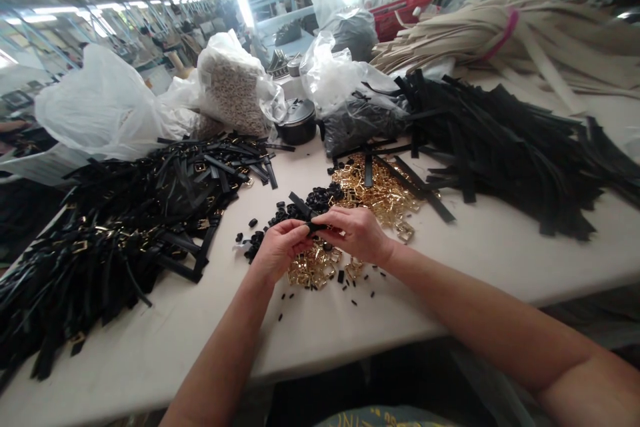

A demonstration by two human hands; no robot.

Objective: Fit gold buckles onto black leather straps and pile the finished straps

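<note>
My left hand (281,247) and my right hand (356,232) meet over the middle of the table. Between them is a short black strap (301,205), its free end pointing up and to the left. Fingers of both hands are closed on the strap; whether a buckle or loop sits in the pinch is hidden. Beneath and around my hands lie gold buckles (313,268) and small black loops (323,197). A larger heap of gold buckles (383,187) spreads just beyond my right hand.
Buckled black straps (165,213) cover the table's left side. Plain black straps (510,147) are piled at the right. Behind stand a black lidded pot (296,123), plastic bags (233,83) and a bundle of beige strips (465,30). Small black bits (354,302) dot the tabletop (400,310) near me.
</note>
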